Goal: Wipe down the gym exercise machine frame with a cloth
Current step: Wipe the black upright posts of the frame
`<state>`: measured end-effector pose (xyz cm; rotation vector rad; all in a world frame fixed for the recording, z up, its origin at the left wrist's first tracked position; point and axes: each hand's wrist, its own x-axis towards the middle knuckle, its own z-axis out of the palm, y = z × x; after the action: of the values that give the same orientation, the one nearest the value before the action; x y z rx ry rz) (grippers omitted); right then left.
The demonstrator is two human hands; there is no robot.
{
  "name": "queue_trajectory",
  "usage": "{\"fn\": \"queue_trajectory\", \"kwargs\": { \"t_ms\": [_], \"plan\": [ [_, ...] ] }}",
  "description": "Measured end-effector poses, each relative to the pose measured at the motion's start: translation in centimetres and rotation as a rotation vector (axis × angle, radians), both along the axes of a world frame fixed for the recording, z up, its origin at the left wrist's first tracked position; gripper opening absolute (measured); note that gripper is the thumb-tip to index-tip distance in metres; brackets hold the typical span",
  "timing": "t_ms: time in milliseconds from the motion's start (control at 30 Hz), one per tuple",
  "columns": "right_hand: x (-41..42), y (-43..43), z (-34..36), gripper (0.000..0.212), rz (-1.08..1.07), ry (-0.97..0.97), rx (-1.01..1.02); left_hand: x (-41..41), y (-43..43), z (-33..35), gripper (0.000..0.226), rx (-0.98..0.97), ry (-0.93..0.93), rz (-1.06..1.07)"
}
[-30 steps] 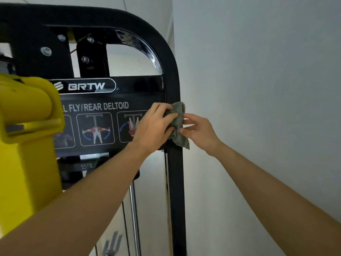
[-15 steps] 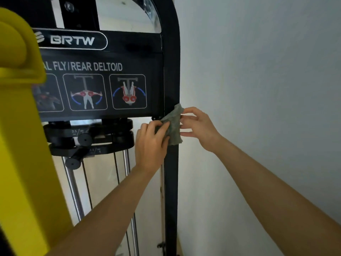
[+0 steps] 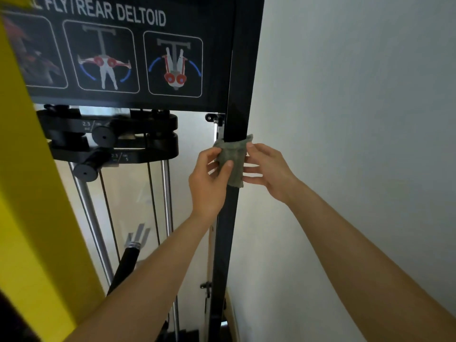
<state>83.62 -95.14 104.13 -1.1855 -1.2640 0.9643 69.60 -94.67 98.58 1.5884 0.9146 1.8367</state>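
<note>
A grey-green cloth [image 3: 233,157] is wrapped across the front of the machine's black upright post [image 3: 225,243], just below the exercise chart panel [image 3: 128,58]. My left hand [image 3: 209,183] pinches the cloth's left side, thumb on the front of the cloth. My right hand [image 3: 267,171] holds the cloth's right edge with its fingertips against the post. The cloth's far side behind the post is hidden.
A white wall [image 3: 357,119] stands close to the right of the post. Black add-on weights [image 3: 113,141] hang on chrome guide rods [image 3: 167,206] left of the post. A yellow machine part [image 3: 32,218] fills the left side.
Both hands have slid the cloth down the post, from beside the chart panel to below its lower edge. The view has tilted downward with them.
</note>
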Motion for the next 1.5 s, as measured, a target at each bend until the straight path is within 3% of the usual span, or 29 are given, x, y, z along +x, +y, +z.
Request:
{"fn": "queue_trajectory", "kwargs": {
  "t_ms": [333, 900, 1100, 1200, 1500],
  "plan": [
    [-1.0, 0.6, -3.4, 0.029, -0.049, 0.109, -0.020, 0.4, 0.2, -3.4, 0.028, -0.137, -0.136, -0.031],
    [-1.2, 0.2, -14.6, 0.023, -0.049, 0.148, -0.108, 0.0, 0.6, -12.4, 0.026, -0.477, -0.139, -0.004],
    [-1.4, 0.7, -18.2, 0.029, -0.097, -0.069, -0.105, -0.4, 0.6, -15.5, 0.013, -0.500, -0.062, 0.006],
    [-1.5, 0.7, -20.2, 0.032, -0.125, -0.198, -0.101, -0.9, 0.8, -17.8, 0.022, -0.537, 0.024, 0.016],
    [-1.1, 0.7, -26.3, 0.033, -0.089, -0.243, -0.221, -1.2, 0.8, -23.4, 0.025, -0.676, 0.217, 0.066]
  ]
}}
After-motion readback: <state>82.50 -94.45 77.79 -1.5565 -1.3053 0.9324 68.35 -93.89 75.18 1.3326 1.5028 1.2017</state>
